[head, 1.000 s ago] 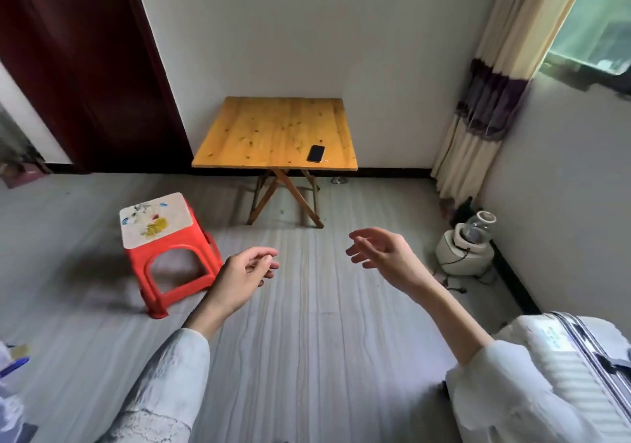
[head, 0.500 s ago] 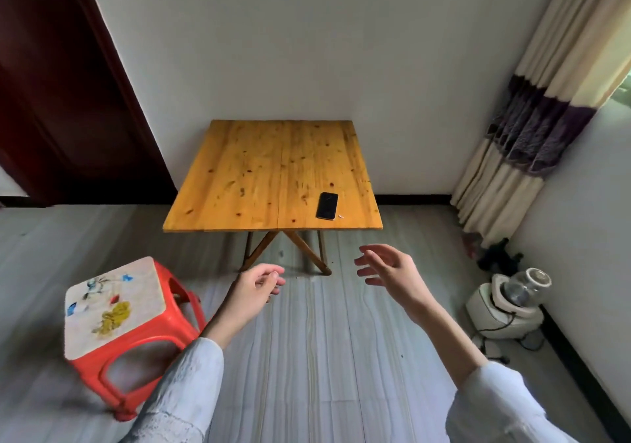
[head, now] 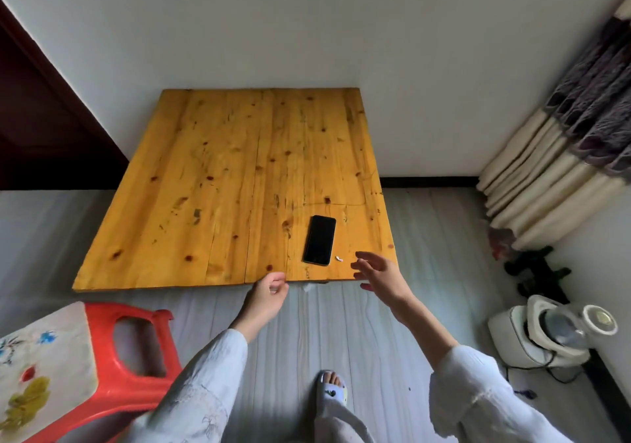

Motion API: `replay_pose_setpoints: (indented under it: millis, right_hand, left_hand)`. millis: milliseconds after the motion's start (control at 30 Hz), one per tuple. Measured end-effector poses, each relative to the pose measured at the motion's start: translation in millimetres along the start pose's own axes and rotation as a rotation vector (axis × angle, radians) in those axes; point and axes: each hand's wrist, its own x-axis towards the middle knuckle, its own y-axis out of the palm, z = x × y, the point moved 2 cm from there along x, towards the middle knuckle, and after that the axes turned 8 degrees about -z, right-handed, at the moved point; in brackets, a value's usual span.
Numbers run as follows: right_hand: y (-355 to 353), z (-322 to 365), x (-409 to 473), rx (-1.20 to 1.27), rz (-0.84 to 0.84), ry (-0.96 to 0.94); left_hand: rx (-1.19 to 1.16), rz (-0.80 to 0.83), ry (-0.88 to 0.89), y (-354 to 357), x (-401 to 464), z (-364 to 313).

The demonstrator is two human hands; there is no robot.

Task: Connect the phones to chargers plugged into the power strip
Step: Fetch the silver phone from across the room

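phone: black, face up, flat on the wooden surface, near its front right corner
right hand: just right of phone, over the surface's front edge, fingers spread, holding nothing
left hand: below the surface's front edge, left of phone, fingers loosely curled, empty
stool: red, on the floor, front-left of phone

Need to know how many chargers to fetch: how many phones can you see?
1. A black phone lies screen up on the wooden table, near its front right corner, by the right hand. Others may be out of view.
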Motion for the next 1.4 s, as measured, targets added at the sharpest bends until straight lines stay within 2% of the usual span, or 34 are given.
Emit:
replay_pose_setpoints:
  millis: [167, 333, 567, 700, 833, 933, 1033, 1200, 1400]
  right_hand:
    - [16.0, -22.0, 91.9, -0.057, 0.037, 0.162]
    - [45.6, -45.8, 144.7, 0.035, 0.098, 0.338]
    - [72.3, -59.4, 166.7, 0.227, 0.069, 0.557]
    - [69.9, -61.3, 171.0, 0.213, 0.026, 0.607]
    - [64.3, -64.6, 166.5, 0.19, 0.064, 0.653]
    - [54.8, -59.8, 157.1, 0.115, 0.065, 0.612]
    - [28.8, -46.5, 140.4, 0.152, -0.036, 0.551]
    - [-40.4, -30.7, 67.4, 0.47, -0.329, 0.501]
    - [-118.0, -46.6, -74.2, 0.724, -0.649, 0.402]
  left_hand:
    - [0.036, 0.079, -0.099, 46.8, 85.1, -8.5]
    - [0.097, 0.112, -0.182, 84.4, 141.3, -0.3]
    - [0.041, 0.111, -0.211, 114.7, 167.9, 5.6]
    - [-0.054, 0.087, -0.357, 114.3, 186.5, 3.6]
    - [0.068, 0.147, -0.247, 113.0, 194.3, -4.8]
    - [0.076, 0.211, -0.236, 105.3, 189.6, -13.3]
    - [0.018, 0.338, -0.187, 95.2, 174.6, -29.1]
    - [-0.113, 0.604, -0.122, 100.8, 118.4, -77.5]
    - [-0.042, 0.897, 0.02, 150.4, 16.8, -123.5]
